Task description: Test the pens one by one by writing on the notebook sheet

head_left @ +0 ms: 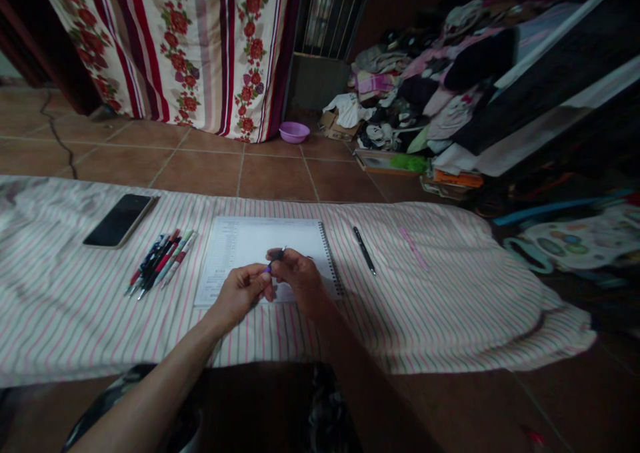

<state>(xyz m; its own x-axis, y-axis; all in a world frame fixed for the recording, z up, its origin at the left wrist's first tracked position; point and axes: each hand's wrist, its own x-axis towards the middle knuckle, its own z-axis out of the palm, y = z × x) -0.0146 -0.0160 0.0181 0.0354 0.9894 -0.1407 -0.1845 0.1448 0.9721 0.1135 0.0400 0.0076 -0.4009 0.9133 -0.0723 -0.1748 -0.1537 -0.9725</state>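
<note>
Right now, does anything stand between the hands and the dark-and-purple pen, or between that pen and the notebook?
Nothing visible does. The left hand and right hand both touch the pen directly, over the notebook. Only their own fingers might intervene; they hide part of it.

- Pen-like object (269, 267): partly hidden between the fingers (256, 283)
- Notebook print (219, 259), left of the fingers: too small to read
- Striped cloth (45, 293), far left: cut off
</note>
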